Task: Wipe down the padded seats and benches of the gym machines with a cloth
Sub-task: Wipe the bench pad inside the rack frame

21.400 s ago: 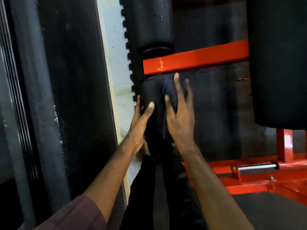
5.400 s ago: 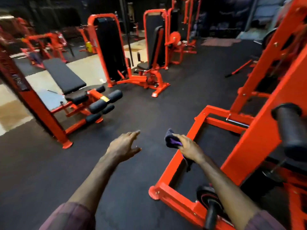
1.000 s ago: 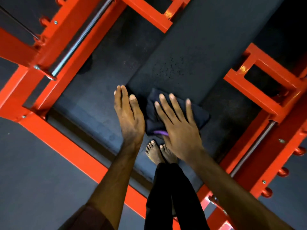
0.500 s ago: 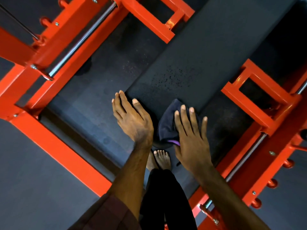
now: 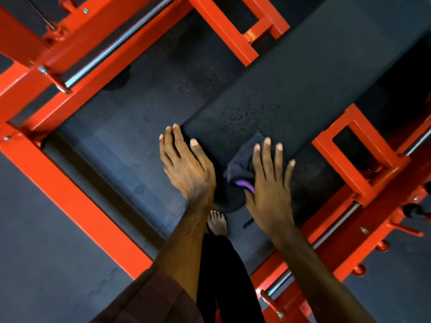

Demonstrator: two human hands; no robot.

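Though bunched, cloth [image 5: 242, 163] under right hand [image 5: 268, 183]

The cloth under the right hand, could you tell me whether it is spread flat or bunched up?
Bunched: the cloth sits in folds under the right hand.

Black bench pad [image 5: 291, 89] w/ dark specks, navy cloth [image 5: 242, 164] w/ purple edge, orange-red frame [image 5: 77, 183], maroon sleeve [image 5: 149, 299]

An orange steel frame [image 5: 77, 197] boxes in the dark rubber floor [image 5: 46, 264]. A chrome rod [image 5: 112, 46] runs along the frame's upper-left beam, and another rod [image 5: 335, 227] lies along the lower-right beam. A bare foot [image 5: 217, 223] stands on the floor, with a black trouser leg [image 5: 224, 283] above it.
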